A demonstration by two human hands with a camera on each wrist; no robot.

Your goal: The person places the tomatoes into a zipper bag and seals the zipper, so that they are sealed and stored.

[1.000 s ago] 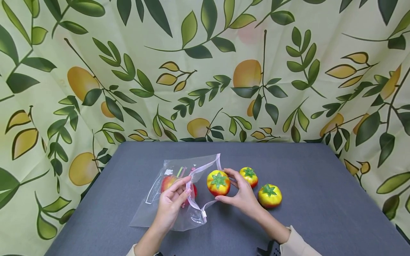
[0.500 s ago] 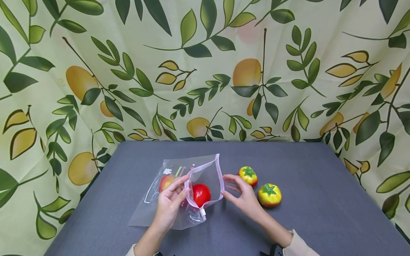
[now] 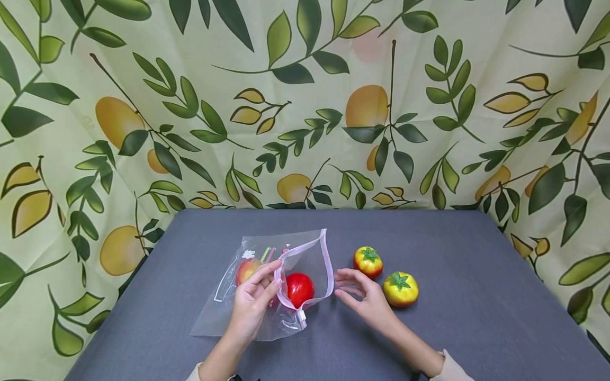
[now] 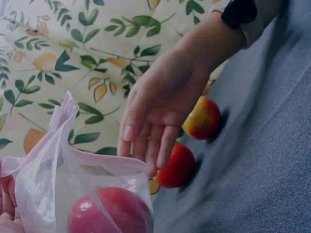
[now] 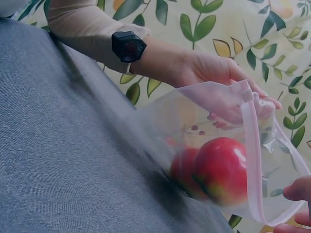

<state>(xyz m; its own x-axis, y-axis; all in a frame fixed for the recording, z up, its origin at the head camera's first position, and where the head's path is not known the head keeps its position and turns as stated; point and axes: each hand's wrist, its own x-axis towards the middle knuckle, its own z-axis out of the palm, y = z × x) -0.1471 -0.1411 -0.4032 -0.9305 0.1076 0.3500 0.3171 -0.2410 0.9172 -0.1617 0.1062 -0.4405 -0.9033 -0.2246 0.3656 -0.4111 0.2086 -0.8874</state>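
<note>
My left hand (image 3: 251, 304) pinches the near edge of a clear zip bag (image 3: 214, 320) with a pink-lilac slider strip. The bag's mouth gapes to the right. Inside lie a shiny red fruit (image 3: 300, 290) near the mouth and a yellow-red fruit (image 3: 245, 271) deeper in; the right wrist view shows the fruits (image 5: 222, 170) side by side through the plastic. Just right of the mouth, my right hand (image 3: 371, 304) holds nothing, its fingers loosely bent. Beyond it sit two yellow-red toy fruits with green leafy tops, a farther one (image 3: 368, 262) and a nearer one (image 3: 401, 290).
A dark grey cloth covers the table (image 3: 476, 317). Behind and along both sides hangs a curtain (image 3: 305, 106) printed with leaves and fruit. A dark band (image 5: 129, 46) is strapped on the left wrist.
My right hand has let go of a yellow-red fruit at the bag's mouth, then drawn back a little to the right. A red fruit now shows in the opening. My left hand keeps its pinch.
</note>
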